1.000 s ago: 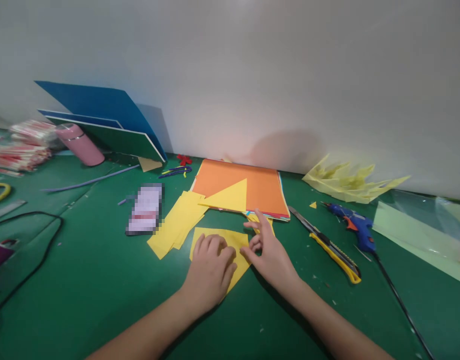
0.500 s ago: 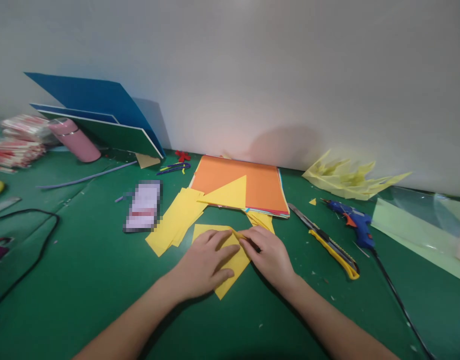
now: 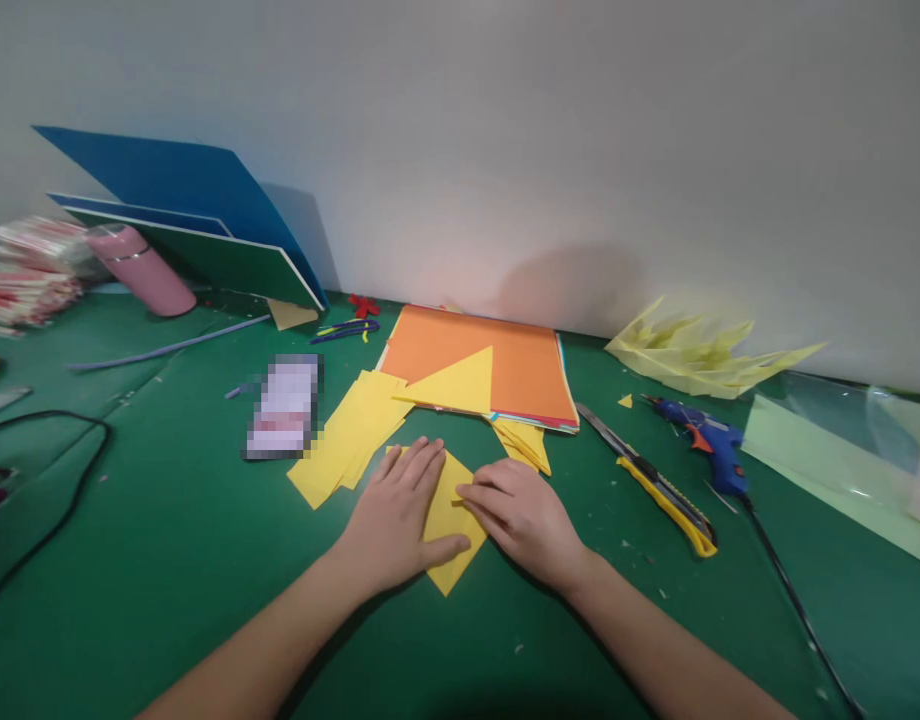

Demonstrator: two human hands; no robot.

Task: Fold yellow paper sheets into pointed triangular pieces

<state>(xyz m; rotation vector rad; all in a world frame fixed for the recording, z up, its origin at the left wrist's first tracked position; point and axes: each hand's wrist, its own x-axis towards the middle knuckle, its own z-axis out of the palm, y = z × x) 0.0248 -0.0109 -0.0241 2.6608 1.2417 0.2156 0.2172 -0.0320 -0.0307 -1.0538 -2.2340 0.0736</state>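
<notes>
One wide green tabletop (image 3: 430, 655) left room on its near side, a rectangular orange-topped paper stack (image 3: 520, 350) lay beyond, bare left hand (image 3: 396, 525) lay spread, bare right hand (image 3: 524, 515) pinched one edge, of a yellow paper sheet (image 3: 449, 530) beneath both.

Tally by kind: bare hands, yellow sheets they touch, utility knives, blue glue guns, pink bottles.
Bare left hand and right hand: 2
Yellow paper sheet: 1
Yellow-handled utility knife: 1
Blue plastic glue gun: 1
Pink cylindrical bottle: 1
Total: 6

The paper (image 3: 449, 565) is plain yellow, the tabletop (image 3: 205, 560) green, the flask (image 3: 151, 275) pink, the glue gun (image 3: 726, 465) blue.
</notes>
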